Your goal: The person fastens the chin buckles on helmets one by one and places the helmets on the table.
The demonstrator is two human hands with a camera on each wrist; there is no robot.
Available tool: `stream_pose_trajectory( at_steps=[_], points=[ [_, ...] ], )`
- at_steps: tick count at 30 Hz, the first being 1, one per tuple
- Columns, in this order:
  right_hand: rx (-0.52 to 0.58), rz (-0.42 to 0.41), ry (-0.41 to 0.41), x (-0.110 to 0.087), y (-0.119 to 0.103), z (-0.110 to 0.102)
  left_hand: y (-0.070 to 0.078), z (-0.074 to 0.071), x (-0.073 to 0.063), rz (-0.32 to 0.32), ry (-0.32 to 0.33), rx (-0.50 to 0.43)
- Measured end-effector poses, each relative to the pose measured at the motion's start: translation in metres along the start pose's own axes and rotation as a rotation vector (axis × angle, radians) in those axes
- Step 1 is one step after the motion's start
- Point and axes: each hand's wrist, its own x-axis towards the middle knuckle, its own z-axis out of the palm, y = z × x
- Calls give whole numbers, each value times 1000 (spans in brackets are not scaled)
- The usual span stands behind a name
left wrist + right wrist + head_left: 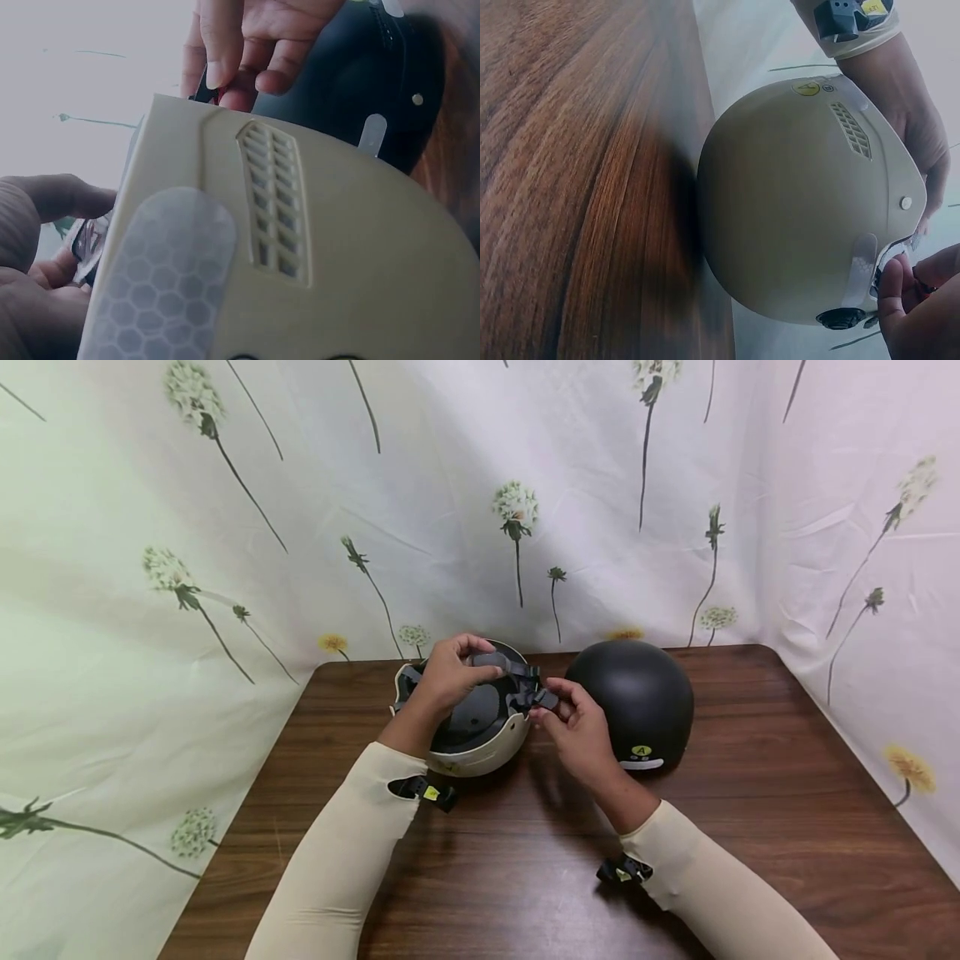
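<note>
The cream helmet (487,758) is set upside down along the far edge of the surface (487,877), nearer the far left corner than the far right one. Its crown is turned down and its dark-lined hollow is pointed up; which way its long axis runs cannot be told with certainty.

A dark strap (519,669) is stretched above the rim on the side toward the surface's right edge. Its long axis is laid roughly along the far edge, with the right end dipped slightly toward the near edge. The strap is pinched between thumb and fingers by the left hand (450,681), which is held over the hollow. At the strap's right end, a black buckle (547,698) is pinched by the fingertips of the right hand (581,735), just outside the rim.

Beside it, toward the far right corner, a black helmet (630,697) is rested dome up, with a round yellow sticker (641,751) turned to the near edge. Behind the far edge, a flowered cloth (450,543) is hung.
</note>
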Motion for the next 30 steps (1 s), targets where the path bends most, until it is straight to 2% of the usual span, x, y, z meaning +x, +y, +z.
stream_pose_trajectory(
  at_steps=[8,14,20,25,30],
  points=[
    [43,41,28,1,-2,2,3,-1,0,-49,-49,68],
    [60,36,37,1,-2,2,1,-2,1,-88,-36,70],
    [87,-4,43,3,0,2,0,-3,1,-89,-11,57],
    [77,-30,41,5,-1,3,1,-6,-1,-80,-13,20],
    [60,-43,1,8,0,4,3,-6,-3,-61,-28,-27]
  ],
)
